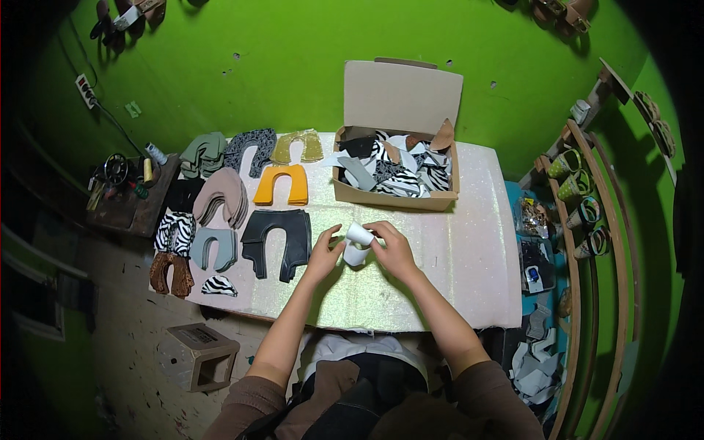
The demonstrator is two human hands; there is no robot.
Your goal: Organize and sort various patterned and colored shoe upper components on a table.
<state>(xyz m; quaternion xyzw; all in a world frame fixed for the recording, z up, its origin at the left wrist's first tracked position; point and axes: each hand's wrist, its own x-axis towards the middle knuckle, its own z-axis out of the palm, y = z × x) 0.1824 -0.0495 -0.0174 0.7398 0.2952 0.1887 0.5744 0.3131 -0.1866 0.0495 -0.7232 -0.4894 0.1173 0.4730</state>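
Note:
Over the middle of the table, a white curled piece of sheet material [358, 234] is bent round on itself between my hands. My right hand [393, 251] pinches its right side with thumb and fingers. Close against its left edge is my left hand [323, 254], thumb and forefinger apart; whether the thumb touches the piece is hard to make out. Nearest on the left lies a stack of black U-shaped pieces [253, 242]. Behind it are orange U-shaped pieces [281, 185]. A small zebra-print piece [219, 286] lies by the front edge.
An open cardboard box [396, 199] of mixed scraps stands at the back, its lid raised. More U-shaped stacks, including pink ones [221, 196], fill the table's left. A sewing machine [116, 170] is farther left. Wooden racks [620, 279] with sandals line the right; a stool [198, 356] stands below.

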